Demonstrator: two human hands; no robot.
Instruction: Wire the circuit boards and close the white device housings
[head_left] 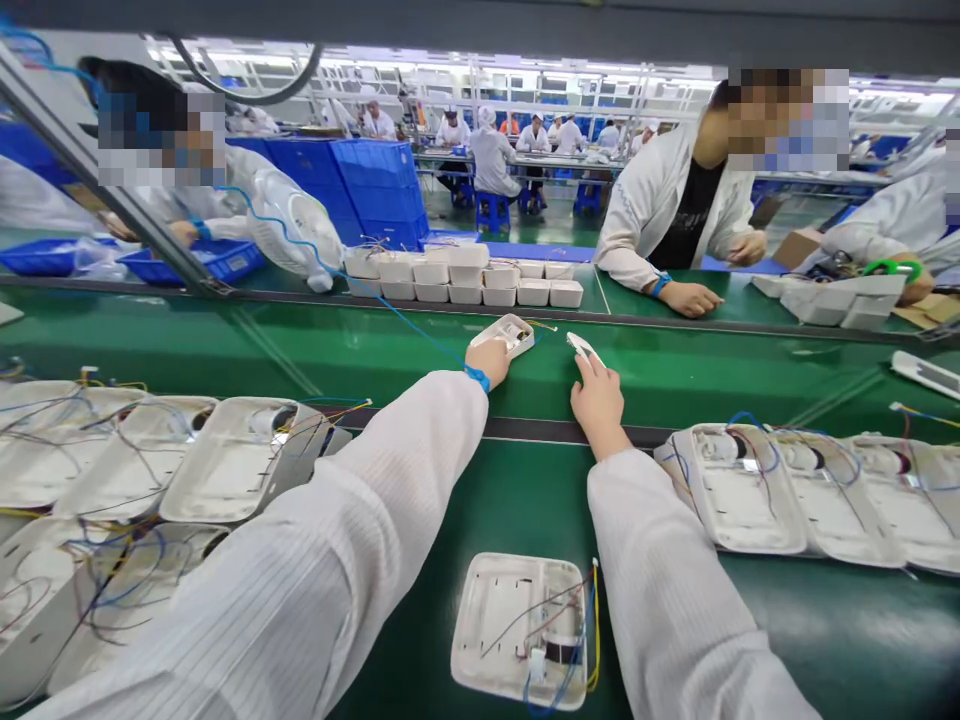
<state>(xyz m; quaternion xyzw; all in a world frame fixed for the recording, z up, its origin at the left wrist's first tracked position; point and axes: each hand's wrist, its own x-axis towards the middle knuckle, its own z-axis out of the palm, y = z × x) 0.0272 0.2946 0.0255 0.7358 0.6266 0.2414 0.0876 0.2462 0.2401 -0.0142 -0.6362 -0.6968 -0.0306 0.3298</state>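
Observation:
Over the green conveyor belt (360,345), my left hand (489,362) grips a small white housing (514,335) with a short wire and connector at its right end. To its right, my right hand (598,400) holds a flat white cover (583,348) with a dark opening, its fingers pinched on the near end. The two parts are apart. Nearer to me, between my forearms, a larger white housing (495,625) lies open side up on the green table, with a motor and red, blue and yellow wires inside.
Wired white housings (232,460) crowd the left, and more (750,500) stand in a row at right. Stacked small white boxes (465,275) sit beyond the belt. Across it, one person's hand (691,298) rests at right; another person works at left beside blue trays (225,262).

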